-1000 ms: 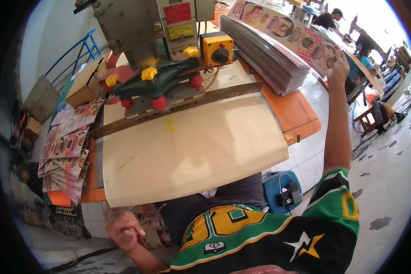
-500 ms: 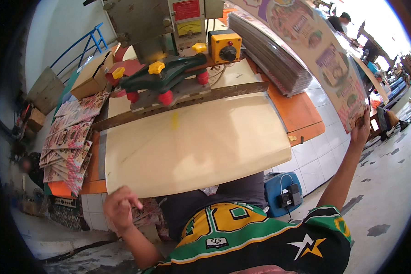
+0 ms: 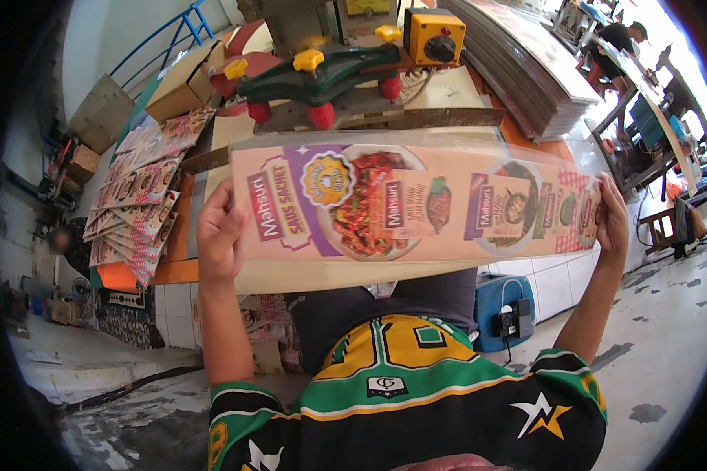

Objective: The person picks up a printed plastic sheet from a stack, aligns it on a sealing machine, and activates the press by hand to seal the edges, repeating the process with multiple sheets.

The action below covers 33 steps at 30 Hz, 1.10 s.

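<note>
A long printed sheet, pinkish with food pictures and a clear margin along its far edge, is stretched between my two hands. My left hand grips its left end, thumb on top. At the opposite end, my right hand is closed on the short edge. Beneath the sheet lies a cream-coloured board, mostly covered now. Just beyond is a press with a dark green clamp frame, yellow star knobs and red feet, above a metal bar.
Overlapping printed pieces lie at the left, near an open cardboard box. A tall stack of sheets stands at the back right, beside a yellow control box. A blue bin carries a plugged adapter. Another person is far right.
The printed sheet has swung from the upper right to lie across the front of the press. My left hand has risen and taken its left end; my right hand still holds the other.
</note>
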### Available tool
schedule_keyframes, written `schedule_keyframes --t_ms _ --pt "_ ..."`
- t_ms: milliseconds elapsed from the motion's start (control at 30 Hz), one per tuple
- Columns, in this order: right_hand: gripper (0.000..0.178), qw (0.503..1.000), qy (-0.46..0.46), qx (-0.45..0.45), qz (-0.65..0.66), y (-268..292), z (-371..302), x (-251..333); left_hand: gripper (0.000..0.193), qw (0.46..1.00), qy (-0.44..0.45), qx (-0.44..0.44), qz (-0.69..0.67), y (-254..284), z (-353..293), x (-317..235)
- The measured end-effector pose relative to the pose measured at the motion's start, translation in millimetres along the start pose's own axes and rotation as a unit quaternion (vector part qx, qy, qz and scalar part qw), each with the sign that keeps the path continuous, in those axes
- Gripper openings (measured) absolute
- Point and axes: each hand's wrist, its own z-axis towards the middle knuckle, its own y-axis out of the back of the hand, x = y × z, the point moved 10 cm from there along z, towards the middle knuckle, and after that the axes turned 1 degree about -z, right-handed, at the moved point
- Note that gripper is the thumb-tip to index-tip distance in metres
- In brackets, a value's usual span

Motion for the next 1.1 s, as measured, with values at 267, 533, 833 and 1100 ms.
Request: schedule_keyframes --t_ms 267,533,833,1100 --pt "0.035 0.974 -0.074 0.16 -0.141 -79 6 -16 0.054 0.994 0.037 -0.046 -0.087 22 2 -3" --pt "0.034 0.982 0.007 0.029 -0.185 -122 10 6 0.038 0.983 0.068 -0.161 -0.059 70 -9 15" --pt "0.031 0.987 0.017 0.018 -0.156 -123 24 -1 0.031 0.982 0.077 -0.165 -0.046 80 -7 25" --pt "0.025 0.988 -0.028 0.051 -0.141 -119 31 -14 0.026 0.986 0.069 -0.148 -0.036 91 -10 37"
